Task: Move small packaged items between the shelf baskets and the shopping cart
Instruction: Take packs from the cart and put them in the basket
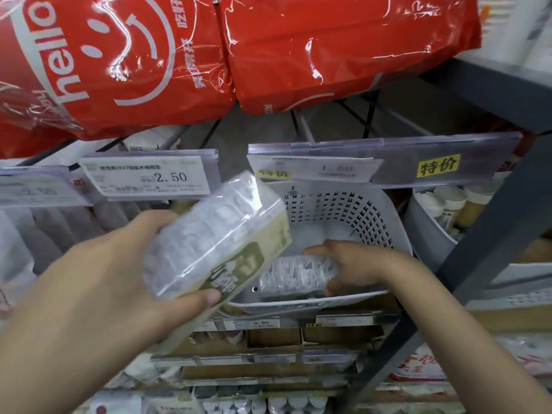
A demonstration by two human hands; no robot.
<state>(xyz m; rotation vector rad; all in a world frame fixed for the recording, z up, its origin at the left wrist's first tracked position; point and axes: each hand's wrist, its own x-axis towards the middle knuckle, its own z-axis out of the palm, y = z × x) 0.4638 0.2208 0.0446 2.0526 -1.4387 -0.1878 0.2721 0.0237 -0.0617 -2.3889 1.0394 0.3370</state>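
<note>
A: Where does the left hand [119, 264] stand?

B: Raised in front of the shelf, its grip closed round a clear-wrapped packet [215, 237] with a beige and olive label. The thumb [191, 300] lies along the packet's lower edge and the fingers curl over its far end, so the packet sits tilted, just left of the white perforated basket [343, 210].

A: And the right hand [355, 264]?

B: It reaches down inside that basket. Its grip wraps a second clear packet [295, 276], which lies on the basket floor near the front wall; thumb above, fingers below the packet's right end.

A: What surrounds them?

B: Price tags hang above: one reads 2.50 [146, 174], and a yellow special-price sticker [439, 165] sits to the right. Red plastic bags [209, 55] lie on the shelf overhead. A grey bin of jars [448, 207] stands beside the basket, right.
</note>
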